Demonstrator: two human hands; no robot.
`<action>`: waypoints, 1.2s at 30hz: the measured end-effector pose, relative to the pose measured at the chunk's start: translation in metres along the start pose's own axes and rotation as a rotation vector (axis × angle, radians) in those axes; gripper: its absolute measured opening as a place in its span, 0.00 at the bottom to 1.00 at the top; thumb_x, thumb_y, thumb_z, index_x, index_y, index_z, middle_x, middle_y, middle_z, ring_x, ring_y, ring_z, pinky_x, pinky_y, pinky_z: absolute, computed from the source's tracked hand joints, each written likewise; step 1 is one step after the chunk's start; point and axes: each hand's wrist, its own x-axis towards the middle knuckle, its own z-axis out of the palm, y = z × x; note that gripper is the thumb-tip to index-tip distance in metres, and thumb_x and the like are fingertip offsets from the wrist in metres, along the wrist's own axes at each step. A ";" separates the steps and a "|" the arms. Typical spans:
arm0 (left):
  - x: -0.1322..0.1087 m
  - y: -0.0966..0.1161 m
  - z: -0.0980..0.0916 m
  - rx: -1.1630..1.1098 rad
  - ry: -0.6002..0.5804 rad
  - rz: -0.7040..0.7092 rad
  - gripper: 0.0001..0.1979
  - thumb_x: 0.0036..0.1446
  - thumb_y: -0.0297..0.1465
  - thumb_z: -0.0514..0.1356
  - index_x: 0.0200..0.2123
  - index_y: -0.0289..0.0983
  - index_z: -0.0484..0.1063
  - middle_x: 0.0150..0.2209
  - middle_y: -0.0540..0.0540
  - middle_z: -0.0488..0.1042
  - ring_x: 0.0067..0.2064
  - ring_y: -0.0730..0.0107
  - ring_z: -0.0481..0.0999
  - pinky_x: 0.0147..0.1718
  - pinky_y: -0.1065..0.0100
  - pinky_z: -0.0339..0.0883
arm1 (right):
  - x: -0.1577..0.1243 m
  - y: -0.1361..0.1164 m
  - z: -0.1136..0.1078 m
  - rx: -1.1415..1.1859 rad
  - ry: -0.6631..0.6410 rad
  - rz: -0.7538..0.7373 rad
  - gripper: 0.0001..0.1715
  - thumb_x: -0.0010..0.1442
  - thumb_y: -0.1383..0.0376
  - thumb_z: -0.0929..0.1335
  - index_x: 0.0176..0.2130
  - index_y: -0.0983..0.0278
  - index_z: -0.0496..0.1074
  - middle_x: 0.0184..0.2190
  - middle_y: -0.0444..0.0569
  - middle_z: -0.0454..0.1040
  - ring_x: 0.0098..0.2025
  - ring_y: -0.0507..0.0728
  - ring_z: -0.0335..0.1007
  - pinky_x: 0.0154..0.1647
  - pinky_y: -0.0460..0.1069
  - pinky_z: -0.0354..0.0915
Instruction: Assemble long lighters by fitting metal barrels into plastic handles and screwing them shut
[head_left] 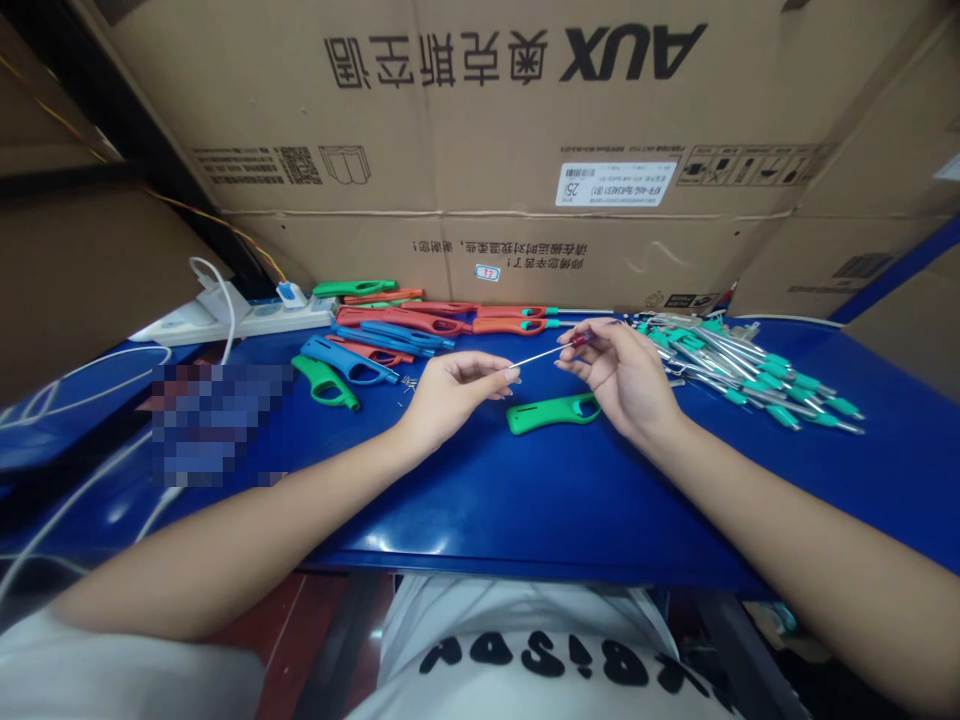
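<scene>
The bare blue table (pixel 480 500) leaves open room between its near edge and the fingers. Just under the fingertips of the right hand (pixel 624 375) lies a green casing (pixel 540 421), its right end hidden. That hand pinches a screwdriver (pixel 553 351) by its handle; the left hand (pixel 452 396) pinches the tip, covering its end. Past the left fingers, coloured casings (pixel 405 320) overlap; rightward, rods (pixel 750 370) tangle. Behind, a carton (pixel 450 190) is cut off above.

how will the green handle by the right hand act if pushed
The green handle looks like moulded plastic, so it is probably stiff and fairly light. Lying on its flattish side, it seems unlikely to roll. The glossy table may let it slide easily.
</scene>
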 end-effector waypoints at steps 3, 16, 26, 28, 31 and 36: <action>0.000 0.001 0.001 0.043 0.004 0.031 0.14 0.44 0.36 0.76 0.33 0.34 0.82 0.31 0.45 0.83 0.30 0.69 0.79 0.36 0.66 0.75 | 0.000 0.000 -0.001 -0.011 -0.007 -0.007 0.08 0.55 0.61 0.71 0.30 0.63 0.73 0.31 0.46 0.77 0.29 0.50 0.73 0.35 0.47 0.75; -0.004 0.001 0.001 0.133 -0.016 0.092 0.11 0.46 0.35 0.74 0.32 0.36 0.83 0.31 0.45 0.83 0.29 0.68 0.79 0.35 0.67 0.74 | 0.000 -0.005 0.000 -0.046 -0.029 -0.080 0.08 0.57 0.62 0.71 0.29 0.62 0.72 0.28 0.45 0.77 0.27 0.51 0.72 0.31 0.48 0.74; -0.004 -0.004 -0.003 0.362 -0.065 0.156 0.08 0.51 0.37 0.72 0.32 0.39 0.84 0.31 0.46 0.83 0.31 0.66 0.79 0.34 0.68 0.72 | -0.004 -0.016 0.002 -0.151 -0.138 -0.165 0.10 0.58 0.61 0.73 0.28 0.61 0.72 0.28 0.45 0.77 0.25 0.52 0.73 0.29 0.50 0.73; -0.005 -0.004 -0.004 0.452 -0.090 0.189 0.08 0.53 0.38 0.71 0.33 0.40 0.85 0.32 0.46 0.84 0.32 0.65 0.79 0.34 0.68 0.70 | -0.005 -0.021 0.003 -0.210 -0.180 -0.169 0.12 0.58 0.59 0.74 0.29 0.62 0.72 0.28 0.46 0.77 0.25 0.52 0.73 0.29 0.50 0.73; -0.007 -0.005 -0.005 0.542 -0.129 0.230 0.06 0.55 0.37 0.70 0.32 0.41 0.85 0.34 0.47 0.84 0.34 0.64 0.79 0.36 0.68 0.70 | -0.009 -0.028 0.004 -0.309 -0.279 -0.159 0.15 0.58 0.54 0.75 0.32 0.63 0.74 0.29 0.47 0.77 0.26 0.52 0.73 0.29 0.49 0.74; -0.012 -0.007 0.001 0.541 -0.233 0.271 0.03 0.53 0.34 0.71 0.30 0.42 0.83 0.35 0.47 0.83 0.39 0.62 0.79 0.42 0.65 0.69 | -0.018 -0.031 0.005 -0.500 -0.349 -0.250 0.20 0.58 0.58 0.76 0.50 0.57 0.75 0.31 0.43 0.78 0.30 0.53 0.75 0.35 0.49 0.74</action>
